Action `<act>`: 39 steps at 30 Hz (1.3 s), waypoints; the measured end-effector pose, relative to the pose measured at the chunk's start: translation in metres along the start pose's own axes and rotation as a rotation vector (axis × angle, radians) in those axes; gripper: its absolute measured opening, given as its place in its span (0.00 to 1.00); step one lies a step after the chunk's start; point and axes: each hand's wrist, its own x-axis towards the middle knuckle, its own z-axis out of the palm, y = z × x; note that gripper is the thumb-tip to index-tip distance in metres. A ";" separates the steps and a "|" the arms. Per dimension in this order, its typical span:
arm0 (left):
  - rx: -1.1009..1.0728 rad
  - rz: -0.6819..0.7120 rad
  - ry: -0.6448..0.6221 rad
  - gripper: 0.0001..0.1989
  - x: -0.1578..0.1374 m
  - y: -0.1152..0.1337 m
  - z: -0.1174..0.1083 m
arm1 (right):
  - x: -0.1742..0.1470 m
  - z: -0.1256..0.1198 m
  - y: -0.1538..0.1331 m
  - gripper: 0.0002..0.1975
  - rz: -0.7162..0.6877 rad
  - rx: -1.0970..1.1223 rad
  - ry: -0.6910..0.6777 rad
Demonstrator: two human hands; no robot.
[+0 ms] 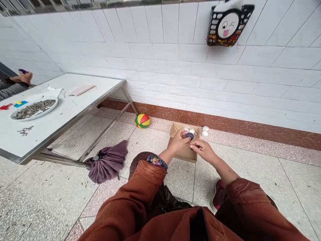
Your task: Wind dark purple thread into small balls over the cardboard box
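The left hand (178,142) clamps a round, dark-grey, yarn-like ball (190,136) above the brown cardboard box (186,155), toward its right edge; the right hand (204,150), pinched together, is just rightward.

Looked like a plain, informal living space, though could not be pinned down as home or workplace. Was lined with a white-tiled wall (155,53) and red-brown skirting (250,131), over speckled floor slabs (250,174). Held a metal-framed table (59,129) bearing a plate (42,115) of seeds (37,108), a bright toy ball (142,121) and a wall-hung, winking-face basket (213,25).
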 end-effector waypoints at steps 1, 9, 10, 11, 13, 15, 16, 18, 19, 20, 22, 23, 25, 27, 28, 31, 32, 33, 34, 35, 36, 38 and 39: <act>0.076 0.040 0.002 0.27 0.000 -0.002 -0.001 | 0.001 -0.003 -0.003 0.13 0.012 0.021 0.006; 0.184 0.085 -0.357 0.30 -0.019 0.010 -0.008 | 0.017 -0.012 0.021 0.12 0.147 0.093 0.270; 0.128 0.074 -0.386 0.30 -0.021 0.013 -0.009 | 0.017 -0.010 0.027 0.13 0.175 0.096 0.279; 0.079 0.070 -0.394 0.30 -0.022 0.016 -0.010 | 0.016 -0.007 0.031 0.13 0.203 0.095 0.273; -0.023 0.075 -0.373 0.30 -0.021 0.020 -0.012 | 0.013 0.001 0.036 0.13 0.243 0.077 0.234; -0.087 0.092 -0.325 0.30 -0.017 0.020 -0.016 | 0.008 0.009 0.036 0.13 0.237 0.031 0.177; -0.096 0.104 -0.297 0.29 -0.014 0.019 -0.018 | 0.005 0.013 0.034 0.13 0.211 0.005 0.142; -0.059 0.123 -0.239 0.30 -0.009 0.016 -0.021 | -0.001 0.019 0.027 0.13 0.128 -0.041 0.064; -0.023 0.130 -0.210 0.30 -0.007 0.014 -0.022 | -0.004 0.020 0.022 0.13 0.085 -0.058 0.022; 0.022 0.135 -0.182 0.30 -0.006 0.012 -0.022 | -0.006 0.021 0.018 0.13 0.048 -0.073 -0.015; 0.127 0.140 -0.141 0.31 -0.004 0.009 -0.023 | -0.008 0.019 0.010 0.13 -0.003 -0.093 -0.061; 0.179 0.145 -0.127 0.31 -0.004 0.008 -0.022 | -0.007 0.016 0.006 0.13 -0.022 -0.095 -0.069; 0.265 0.160 -0.115 0.33 -0.004 0.006 -0.021 | -0.004 0.010 0.000 0.12 -0.051 -0.084 -0.062; 0.322 0.171 -0.137 0.34 -0.007 0.005 -0.019 | 0.002 0.002 -0.002 0.11 -0.057 -0.069 -0.010; 0.338 0.169 -0.166 0.34 -0.008 0.005 -0.018 | 0.006 -0.001 -0.002 0.11 -0.045 -0.066 0.035; 0.331 0.120 -0.311 0.34 -0.014 0.007 -0.015 | 0.015 -0.007 0.006 0.11 0.054 -0.060 0.197; 0.307 0.098 -0.355 0.34 -0.016 0.008 -0.014 | 0.017 -0.007 0.011 0.11 0.099 -0.055 0.235; 0.275 0.077 -0.390 0.34 -0.017 0.010 -0.014 | 0.017 -0.006 0.015 0.11 0.145 -0.046 0.257; 0.237 0.060 -0.413 0.34 -0.018 0.012 -0.014 | 0.017 -0.004 0.020 0.12 0.191 -0.035 0.262; 0.194 0.050 -0.424 0.34 -0.019 0.013 -0.013 | 0.017 -0.001 0.025 0.12 0.232 -0.022 0.249; 0.151 0.047 -0.426 0.34 -0.020 0.015 -0.013 | 0.015 0.002 0.028 0.12 0.265 -0.010 0.223; 0.083 0.059 -0.399 0.33 -0.020 0.018 -0.014 | 0.011 0.009 0.033 0.12 0.297 0.003 0.149; 0.062 0.070 -0.373 0.33 -0.019 0.018 -0.014 | 0.010 0.012 0.034 0.11 0.295 0.002 0.114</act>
